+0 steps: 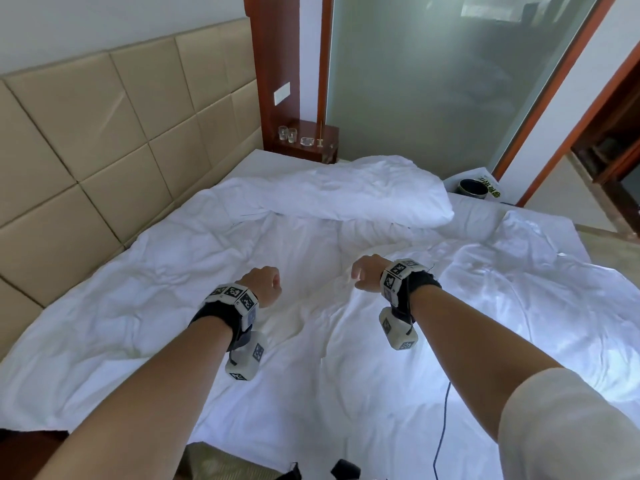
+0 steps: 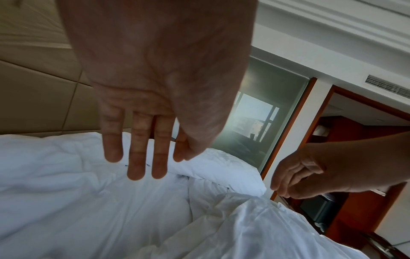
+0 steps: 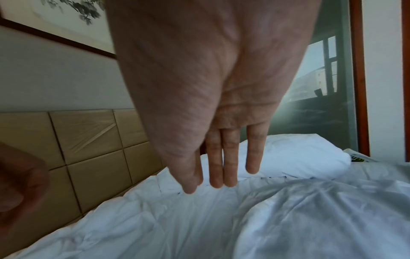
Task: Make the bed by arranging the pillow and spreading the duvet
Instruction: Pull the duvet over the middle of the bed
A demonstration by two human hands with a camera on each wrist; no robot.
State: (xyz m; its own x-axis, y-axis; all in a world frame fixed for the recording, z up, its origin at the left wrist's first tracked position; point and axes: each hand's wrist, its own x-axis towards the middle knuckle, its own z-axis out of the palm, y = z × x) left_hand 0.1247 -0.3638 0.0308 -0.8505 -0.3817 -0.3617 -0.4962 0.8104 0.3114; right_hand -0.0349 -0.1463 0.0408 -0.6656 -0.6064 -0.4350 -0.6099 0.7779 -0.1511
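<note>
A white pillow [image 1: 349, 192] lies across the far part of the bed, beyond both hands. The wrinkled white duvet [image 1: 242, 334] covers the mattress below my arms. My left hand [image 1: 265, 284] hovers above the duvet with straight fingers [image 2: 136, 157] and holds nothing. To its right, my right hand [image 1: 363, 275] also hangs over the duvet, fingers [image 3: 216, 168] extended and empty. In the wrist views the pillow [image 2: 221, 170] [image 3: 295, 156] sits just past the fingertips. Neither hand touches the fabric.
A padded beige headboard [image 1: 104, 161] runs along the left side. A wooden nightstand [image 1: 304, 143] with glasses stands at the far corner by a frosted glass wall [image 1: 450, 81]. A dark bin [image 1: 472, 187] sits beyond the bed. A thin cable [image 1: 443, 427] hangs near me.
</note>
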